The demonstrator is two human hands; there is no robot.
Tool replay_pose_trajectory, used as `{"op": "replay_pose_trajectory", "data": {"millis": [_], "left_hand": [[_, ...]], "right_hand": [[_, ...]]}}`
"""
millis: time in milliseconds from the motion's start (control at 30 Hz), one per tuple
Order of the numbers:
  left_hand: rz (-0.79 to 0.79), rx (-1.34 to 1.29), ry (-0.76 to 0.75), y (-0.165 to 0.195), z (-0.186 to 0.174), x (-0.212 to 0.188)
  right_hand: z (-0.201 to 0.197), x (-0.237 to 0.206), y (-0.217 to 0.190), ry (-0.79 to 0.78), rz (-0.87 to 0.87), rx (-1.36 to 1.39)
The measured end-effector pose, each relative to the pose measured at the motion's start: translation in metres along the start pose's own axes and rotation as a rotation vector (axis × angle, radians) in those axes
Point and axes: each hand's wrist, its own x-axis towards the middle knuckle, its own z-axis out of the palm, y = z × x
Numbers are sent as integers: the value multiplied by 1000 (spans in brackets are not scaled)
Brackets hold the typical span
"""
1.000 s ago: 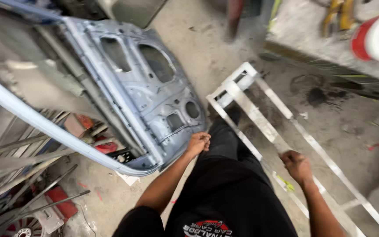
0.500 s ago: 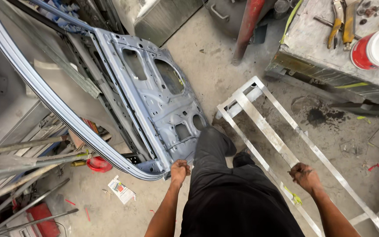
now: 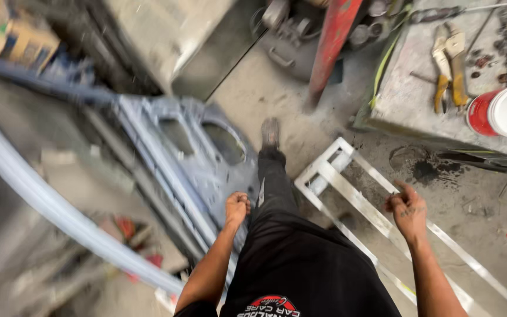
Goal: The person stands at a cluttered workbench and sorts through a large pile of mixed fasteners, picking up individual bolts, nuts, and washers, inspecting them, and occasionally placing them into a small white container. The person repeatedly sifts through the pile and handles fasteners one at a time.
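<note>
– Where is the car door (image 3: pixel 206 152)?

– It is the big gray-blue metal piece on the floor (image 3: pixel 277 88), low and to the left. It looks blurry. It leans beside the person's black trouser leg (image 3: pixel 277 188).

– What is the left hand (image 3: pixel 237 208) doing?

– It is curled into a loose fist. It sits right at the edge of the car door, by the leg. I cannot tell if it is holding the edge or just touching it. The arm hangs down, nearly straight.

– And the right hand (image 3: pixel 407 210)?

– It holds nothing. The fingers are bent a little. It hangs over the silver metal frame (image 3: pixel 347 194) on the floor and does not touch it. Far off on the right, the table (image 3: pixel 406 100) has pliers (image 3: pixel 448 64) and a red and white bucket (image 3: pixel 503 111).
</note>
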Motion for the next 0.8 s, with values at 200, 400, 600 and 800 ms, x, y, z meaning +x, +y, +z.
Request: {"op": "replay_pose_trajectory", "data": {"millis": [200, 400, 600, 800], "left_hand": [[473, 372, -518, 201, 76, 211], [370, 159, -428, 359, 83, 351], [363, 83, -579, 420, 105, 387], [284, 277, -809, 369, 154, 351]], "right_hand": [[24, 168, -108, 426, 77, -495], [44, 204, -124, 290, 429, -772], [38, 223, -132, 255, 522, -817], [42, 246, -141, 163, 647, -837]]}}
